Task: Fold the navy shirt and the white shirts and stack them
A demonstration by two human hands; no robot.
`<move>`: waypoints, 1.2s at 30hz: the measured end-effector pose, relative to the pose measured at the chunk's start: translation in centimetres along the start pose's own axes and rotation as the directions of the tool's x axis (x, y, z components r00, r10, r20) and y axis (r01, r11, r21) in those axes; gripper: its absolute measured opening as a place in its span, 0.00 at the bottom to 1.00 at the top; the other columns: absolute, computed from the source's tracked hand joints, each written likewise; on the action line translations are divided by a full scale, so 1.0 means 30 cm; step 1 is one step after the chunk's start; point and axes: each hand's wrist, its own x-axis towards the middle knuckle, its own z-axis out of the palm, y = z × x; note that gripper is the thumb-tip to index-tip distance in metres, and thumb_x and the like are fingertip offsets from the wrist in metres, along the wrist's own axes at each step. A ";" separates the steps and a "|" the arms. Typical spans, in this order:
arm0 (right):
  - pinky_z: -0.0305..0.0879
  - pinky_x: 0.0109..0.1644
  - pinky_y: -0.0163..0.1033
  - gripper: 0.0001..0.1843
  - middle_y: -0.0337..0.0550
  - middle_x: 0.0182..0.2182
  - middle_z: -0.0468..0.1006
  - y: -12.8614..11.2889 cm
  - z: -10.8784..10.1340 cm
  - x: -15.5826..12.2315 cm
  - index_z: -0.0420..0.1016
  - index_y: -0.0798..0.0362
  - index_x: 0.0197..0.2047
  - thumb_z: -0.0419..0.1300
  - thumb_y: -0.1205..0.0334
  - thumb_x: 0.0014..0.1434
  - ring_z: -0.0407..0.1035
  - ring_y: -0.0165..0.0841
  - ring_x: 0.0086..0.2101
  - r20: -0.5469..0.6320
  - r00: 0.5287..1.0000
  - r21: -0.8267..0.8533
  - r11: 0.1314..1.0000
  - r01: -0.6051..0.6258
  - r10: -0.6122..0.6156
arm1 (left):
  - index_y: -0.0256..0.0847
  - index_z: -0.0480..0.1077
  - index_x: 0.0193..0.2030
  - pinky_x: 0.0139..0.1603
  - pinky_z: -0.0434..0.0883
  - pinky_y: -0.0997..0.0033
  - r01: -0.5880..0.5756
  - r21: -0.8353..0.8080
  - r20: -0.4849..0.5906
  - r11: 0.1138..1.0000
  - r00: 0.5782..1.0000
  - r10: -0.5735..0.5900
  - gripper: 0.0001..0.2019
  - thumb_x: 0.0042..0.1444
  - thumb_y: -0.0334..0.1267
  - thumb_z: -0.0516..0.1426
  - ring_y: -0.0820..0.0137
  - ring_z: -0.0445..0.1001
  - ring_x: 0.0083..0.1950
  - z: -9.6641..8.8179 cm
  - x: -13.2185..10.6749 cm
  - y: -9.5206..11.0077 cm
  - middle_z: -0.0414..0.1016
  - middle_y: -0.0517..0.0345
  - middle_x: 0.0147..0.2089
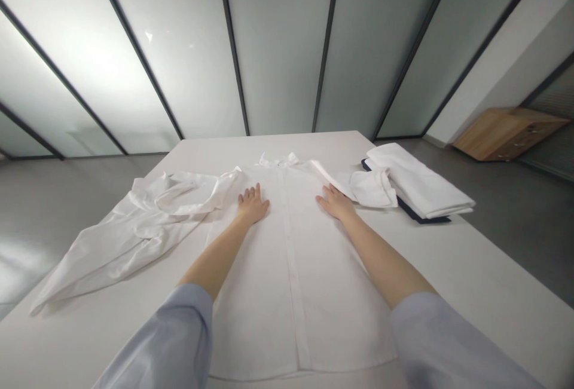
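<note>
A white shirt [269,293] lies spread front side up on the table, its collar at the far end and its hem toward me. My left hand [252,204] rests flat on the left part of the shirt's chest, fingers apart. Over on the right side, my right hand [335,201] presses flat near the shoulder, beside the short right sleeve [374,189] that sticks out. Neither hand grips anything. Left of the shirt is a second, crumpled white garment [147,233], touching or overlapping the shirt's left edge.
Folded white cloth [417,183] sits on a dark navy piece [415,213] at the table's right edge, close to the sleeve. The white table [488,293] stands before frosted glass panels [278,48]. A wooden cabinet [502,132] is on the floor at far right.
</note>
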 end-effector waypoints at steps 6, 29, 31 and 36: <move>0.51 0.65 0.47 0.31 0.59 0.67 0.57 -0.005 -0.002 -0.012 0.59 0.58 0.66 0.45 0.48 0.67 0.52 0.44 0.65 -0.021 1.000 -0.001 1.000 0.022 -0.022 | 0.41 0.57 0.68 0.69 0.50 0.47 -0.072 0.005 0.014 0.997 0.997 0.072 0.29 0.64 0.51 0.45 0.53 0.48 0.73 0.007 -0.028 0.001 0.50 0.42 0.73; 0.51 0.66 0.43 0.26 0.50 0.65 0.61 0.051 0.012 -0.007 0.67 0.53 0.62 0.52 0.54 0.63 0.55 0.39 0.64 -0.055 0.997 0.127 0.990 0.053 -0.047 | 0.41 0.74 0.50 0.57 0.67 0.66 -0.052 -0.269 -0.144 0.962 0.990 0.013 0.16 0.59 0.41 0.52 0.63 0.72 0.54 -0.019 -0.014 -0.054 0.76 0.52 0.52; 0.51 0.66 0.43 0.26 0.51 0.65 0.61 0.050 0.011 -0.007 0.67 0.54 0.62 0.52 0.54 0.63 0.55 0.39 0.64 -0.057 0.997 0.127 0.990 0.057 -0.050 | 0.42 0.75 0.50 0.57 0.67 0.65 -0.056 -0.248 -0.141 0.967 0.990 0.021 0.16 0.59 0.41 0.52 0.62 0.72 0.55 -0.018 -0.016 -0.054 0.76 0.52 0.53; 0.55 0.64 0.43 0.23 0.51 0.62 0.67 0.042 0.003 -0.012 0.71 0.55 0.58 0.53 0.57 0.61 0.61 0.40 0.61 -0.108 0.991 0.156 0.984 0.090 -0.073 | 0.43 0.75 0.50 0.57 0.68 0.65 -0.054 -0.231 -0.135 0.972 0.991 0.023 0.16 0.59 0.42 0.52 0.61 0.71 0.55 -0.020 -0.016 -0.054 0.75 0.52 0.53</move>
